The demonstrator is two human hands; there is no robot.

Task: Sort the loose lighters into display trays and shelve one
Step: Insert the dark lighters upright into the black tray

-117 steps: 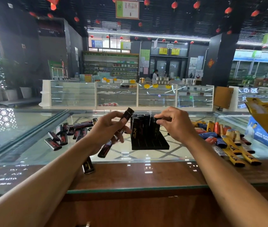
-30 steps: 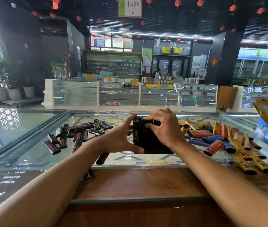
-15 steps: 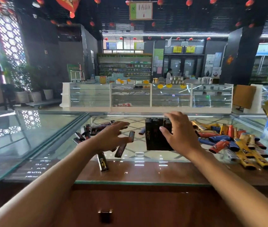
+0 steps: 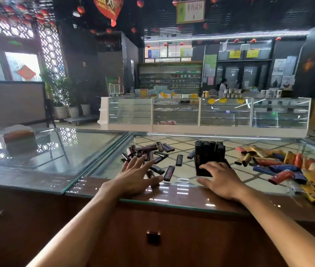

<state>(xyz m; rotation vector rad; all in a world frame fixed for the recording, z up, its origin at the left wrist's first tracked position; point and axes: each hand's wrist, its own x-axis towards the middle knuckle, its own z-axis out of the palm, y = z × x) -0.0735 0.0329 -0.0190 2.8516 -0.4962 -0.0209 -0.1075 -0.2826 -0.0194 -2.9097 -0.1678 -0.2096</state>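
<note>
Lighters, black and standing upright in close rows, fill the display tray [image 4: 208, 157], which sits on the glass-topped bench [image 4: 37, 157] just right of the frame's centre. The right hand [image 4: 222, 180] lies low on the bench in front of it, holding nothing, fingers spread and nearly straight, the tips reaching the tray's near lower edge. The left hand [image 4: 137, 176], left of centre, is likewise wide and holds nothing; its fingers fan out flat over the near edge of the heap of dark loose lighters [image 4: 147, 151], and whether they touch any I cannot tell. Two single dark lighters lie between the hands: one [image 4: 169, 172] just beside the left thumb, another [image 4: 179, 160] a little further up. At the right of the frame, well apart from the dark heap, spreads a pile of coloured lighters [image 4: 287, 166] in red, blue and yellow. Below the bench's wooden front edge, at lower centre, shows a small dark drawer pull [image 4: 153, 237].
</note>
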